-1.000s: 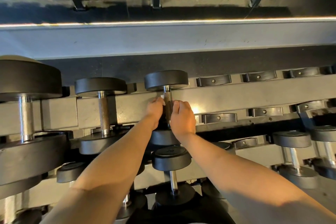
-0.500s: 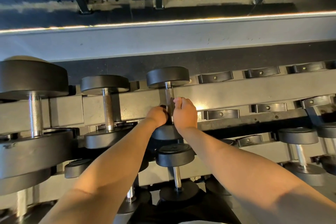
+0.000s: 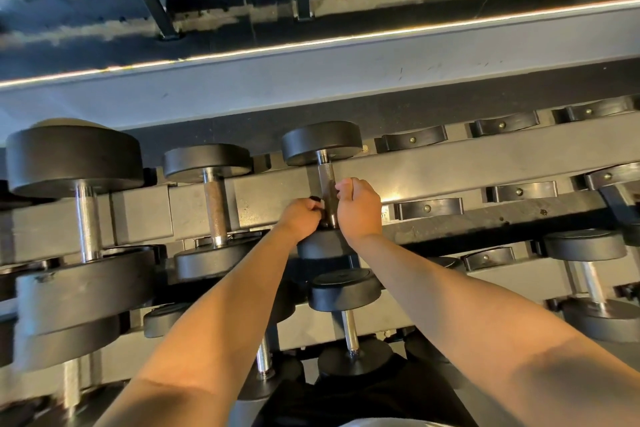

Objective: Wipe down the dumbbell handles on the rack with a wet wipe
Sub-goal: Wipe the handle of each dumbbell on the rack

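Head view: left hand (image 3: 299, 218) and right hand (image 3: 358, 210) both curl round the lower handle (image 3: 327, 180) of one dumbbell (image 3: 320, 142), apparently mid-wipe, wipe unseen; next, rub upward over its bare upper part.

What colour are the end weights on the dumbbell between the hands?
The end weights are black, seen best in the head view.

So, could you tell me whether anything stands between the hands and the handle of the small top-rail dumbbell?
Nothing visible does. The left hand and right hand flank the handle, close against its lower part on either side. Its upper stretch is bare.
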A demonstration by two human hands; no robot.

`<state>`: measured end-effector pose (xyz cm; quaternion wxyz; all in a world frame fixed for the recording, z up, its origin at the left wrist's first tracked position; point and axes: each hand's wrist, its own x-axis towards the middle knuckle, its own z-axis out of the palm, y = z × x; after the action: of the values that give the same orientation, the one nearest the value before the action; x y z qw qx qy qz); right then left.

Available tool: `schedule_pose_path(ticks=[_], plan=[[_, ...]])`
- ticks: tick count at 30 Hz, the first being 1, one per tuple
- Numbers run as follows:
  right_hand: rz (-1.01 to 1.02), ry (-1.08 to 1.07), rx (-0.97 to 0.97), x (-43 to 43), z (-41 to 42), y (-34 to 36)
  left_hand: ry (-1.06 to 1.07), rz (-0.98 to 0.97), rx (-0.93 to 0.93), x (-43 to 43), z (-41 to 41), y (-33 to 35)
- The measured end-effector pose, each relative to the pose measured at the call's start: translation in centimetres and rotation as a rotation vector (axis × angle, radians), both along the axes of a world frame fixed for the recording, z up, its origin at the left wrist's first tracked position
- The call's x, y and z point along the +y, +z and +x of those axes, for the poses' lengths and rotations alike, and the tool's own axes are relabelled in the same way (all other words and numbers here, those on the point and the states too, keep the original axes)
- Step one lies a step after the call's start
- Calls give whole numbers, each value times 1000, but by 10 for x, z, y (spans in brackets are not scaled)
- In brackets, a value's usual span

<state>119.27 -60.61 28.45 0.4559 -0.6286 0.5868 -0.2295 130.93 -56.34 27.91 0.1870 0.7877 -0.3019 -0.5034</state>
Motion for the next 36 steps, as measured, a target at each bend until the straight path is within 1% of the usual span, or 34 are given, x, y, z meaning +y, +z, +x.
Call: schedule_pose_path(ticks=[3,8,11,13,15,17,19,23,27,32,36], plan=[[6,-21,-50,0,-3,3,86,-38,7,11,0,3],[15,-70,-87,1,-1,3,130,-133,-62,22,-6,16],[1,-64,-89,3,-3,1,149,-180,-74,19,-19,26],[5,-29,-71,4,-5,2,70,-198,-131,14,-33,30],[52,6,-93,2,-10,2,-5,-187,-227,9,-49,35],[103,42,-138,0,-17,5,10,-206,-258,8,-58,32],[106,105,-92,-6,-23,8,51,-246,-256,10,-59,27],[182,281,87,-16,-27,8,116,-299,-296,14,-56,19],[172,433,251,-19,-21,4,208,-253,-314,13,-62,23],[194,425,296,-30,-14,3,288,-118,-250,2,-63,33],[243,424,335,-43,-16,0,206,-36,-308,-4,-60,27]])
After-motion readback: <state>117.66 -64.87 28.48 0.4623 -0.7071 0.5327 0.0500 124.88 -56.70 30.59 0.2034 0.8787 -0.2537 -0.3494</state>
